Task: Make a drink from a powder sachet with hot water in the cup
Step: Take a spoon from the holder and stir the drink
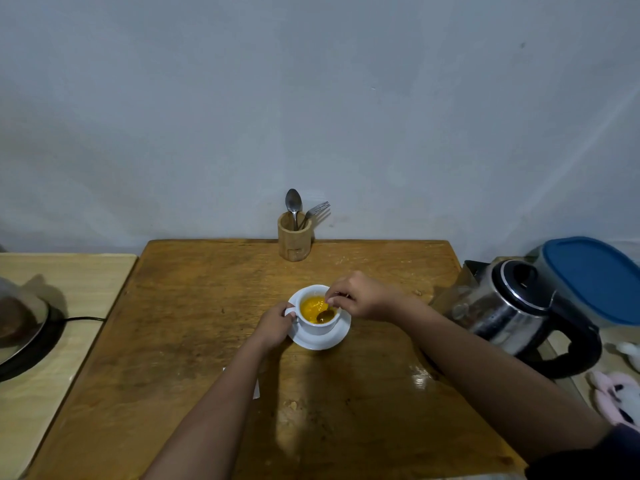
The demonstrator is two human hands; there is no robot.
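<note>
A white cup stands on a white saucer in the middle of the wooden table. The cup holds an orange-yellow drink. My left hand grips the cup's handle on its left side. My right hand hovers over the cup's right rim, its fingers pinching the handle of a spoon whose bowl dips into the drink. A white scrap, perhaps the sachet, peeks out from under my left forearm.
A steel electric kettle with a black handle sits at the table's right edge, a blue-lidded container behind it. A wooden holder with a spoon and fork stands at the back. A black cabled base sits on the left counter.
</note>
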